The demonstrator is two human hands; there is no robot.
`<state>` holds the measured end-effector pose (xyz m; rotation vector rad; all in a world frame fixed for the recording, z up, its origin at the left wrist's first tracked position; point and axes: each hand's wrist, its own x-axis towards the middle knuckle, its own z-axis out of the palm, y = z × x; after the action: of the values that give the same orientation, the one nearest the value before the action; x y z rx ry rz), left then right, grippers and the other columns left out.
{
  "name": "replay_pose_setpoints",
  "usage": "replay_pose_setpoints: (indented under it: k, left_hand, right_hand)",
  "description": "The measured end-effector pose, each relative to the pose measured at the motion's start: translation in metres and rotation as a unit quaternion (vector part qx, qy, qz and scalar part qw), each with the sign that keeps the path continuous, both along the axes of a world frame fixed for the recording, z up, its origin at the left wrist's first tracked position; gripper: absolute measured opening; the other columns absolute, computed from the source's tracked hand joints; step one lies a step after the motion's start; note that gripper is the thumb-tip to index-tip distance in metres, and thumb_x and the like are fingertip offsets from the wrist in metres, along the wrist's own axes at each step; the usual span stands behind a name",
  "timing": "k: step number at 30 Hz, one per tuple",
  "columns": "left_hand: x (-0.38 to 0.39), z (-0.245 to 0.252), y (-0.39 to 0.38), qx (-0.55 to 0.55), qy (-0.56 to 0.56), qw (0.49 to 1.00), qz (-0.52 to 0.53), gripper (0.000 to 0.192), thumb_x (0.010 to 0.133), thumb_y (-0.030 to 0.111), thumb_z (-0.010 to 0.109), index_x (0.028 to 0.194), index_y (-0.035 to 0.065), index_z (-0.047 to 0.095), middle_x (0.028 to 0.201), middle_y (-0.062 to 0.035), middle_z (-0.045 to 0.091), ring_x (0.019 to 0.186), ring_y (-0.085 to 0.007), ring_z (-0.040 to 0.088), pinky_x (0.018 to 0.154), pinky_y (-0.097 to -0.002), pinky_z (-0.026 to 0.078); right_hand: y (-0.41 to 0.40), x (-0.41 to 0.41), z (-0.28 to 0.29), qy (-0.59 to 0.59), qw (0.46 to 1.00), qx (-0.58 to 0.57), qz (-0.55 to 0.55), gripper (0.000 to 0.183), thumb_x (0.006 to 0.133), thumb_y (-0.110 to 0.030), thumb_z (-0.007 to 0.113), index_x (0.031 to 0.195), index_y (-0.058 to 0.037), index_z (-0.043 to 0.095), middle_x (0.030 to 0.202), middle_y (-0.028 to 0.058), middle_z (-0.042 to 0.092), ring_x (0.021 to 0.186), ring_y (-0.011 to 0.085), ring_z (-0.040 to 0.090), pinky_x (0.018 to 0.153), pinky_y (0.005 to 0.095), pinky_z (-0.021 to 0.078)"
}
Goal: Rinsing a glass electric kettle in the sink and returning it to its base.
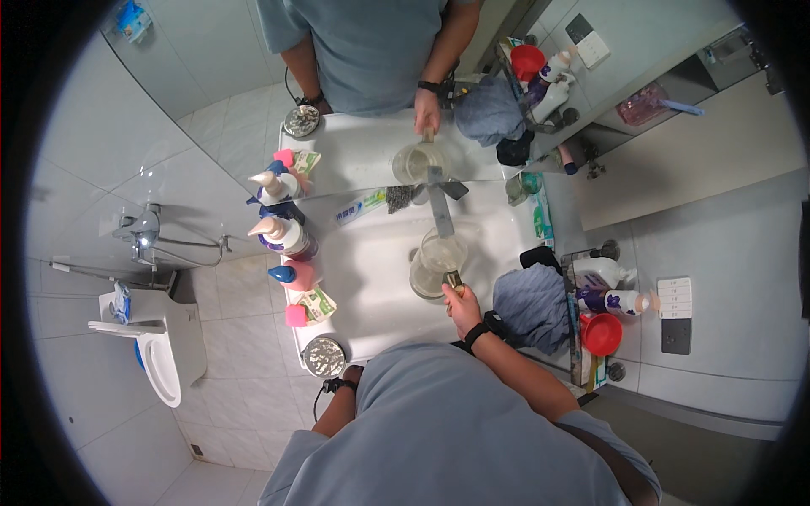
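My right hand (463,310) grips the handle of a clear glass jug (430,278), fingers wrapped around it. The jug is tilted inside the white sink basin (361,284). Its mouth lies below the end of the grey faucet (441,212); I cannot tell whether water is running. My left hand (355,374) hangs by the sink's front left corner, mostly hidden by my shirt, so its fingers do not show. Beside it, on that corner, is a round shiny silvery disc (324,357).
Pump bottles (294,240), a pink bottle (297,276) and a pink block (295,315) line the left rim. A toothpaste box (361,207) and scouring pad (398,199) lie behind. Right are a blue-grey cloth (533,307) and red cup (601,334). A mirror (367,63) stands behind.
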<state>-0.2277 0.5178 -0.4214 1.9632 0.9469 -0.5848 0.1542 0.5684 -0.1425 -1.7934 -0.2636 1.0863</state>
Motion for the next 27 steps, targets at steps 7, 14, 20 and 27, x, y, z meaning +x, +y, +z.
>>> replay_pose_setpoints:
  k: [7,14,20,27]
  left_hand:
    - [0.001,0.022,0.002,-0.047,0.034,0.998,0.017,0.049,0.094,0.046,0.045,0.111,0.0108,0.073,0.121,-0.0214,0.067,0.112,-0.0380,0.065,0.095,-0.0518,0.051]
    - [0.004,0.033,-0.001,-0.030,0.041,0.999,0.005,0.043,0.094,0.044,0.046,0.112,0.0149,0.072,0.119,-0.0200,0.068,0.110,-0.0386,0.065,0.092,-0.0526,0.053]
    - [0.007,0.038,0.007,-0.045,0.063,0.997,-0.022,0.042,0.096,0.042,0.044,0.120,0.0170,0.069,0.126,-0.0182,0.065,0.114,-0.0372,0.063,0.094,-0.0509,0.053]
    - [0.011,0.044,0.005,-0.034,0.069,0.997,0.013,0.044,0.095,0.043,0.045,0.117,0.0143,0.070,0.119,-0.0189,0.068,0.111,-0.0372,0.065,0.093,-0.0510,0.053]
  right_hand:
    - [-0.001,-0.007,0.001,0.006,1.000,0.014,-0.002,0.025,0.095,-0.028,0.069,0.090,-0.0102,0.053,0.073,-0.0017,0.053,0.054,0.0066,0.044,0.048,0.0231,0.0356]
    - [-0.004,-0.010,0.000,0.013,1.000,-0.002,-0.007,0.021,0.096,-0.026,0.068,0.091,-0.0101,0.054,0.073,-0.0016,0.053,0.054,0.0061,0.044,0.048,0.0227,0.0351]
    - [-0.006,-0.007,-0.008,0.004,1.000,0.012,-0.005,0.020,0.096,-0.025,0.068,0.092,-0.0101,0.054,0.074,-0.0013,0.053,0.055,0.0062,0.043,0.049,0.0224,0.0346]
    - [-0.009,-0.007,-0.007,0.019,1.000,0.008,-0.008,0.020,0.096,-0.023,0.069,0.092,-0.0100,0.053,0.073,-0.0013,0.053,0.054,0.0058,0.042,0.049,0.0221,0.0332]
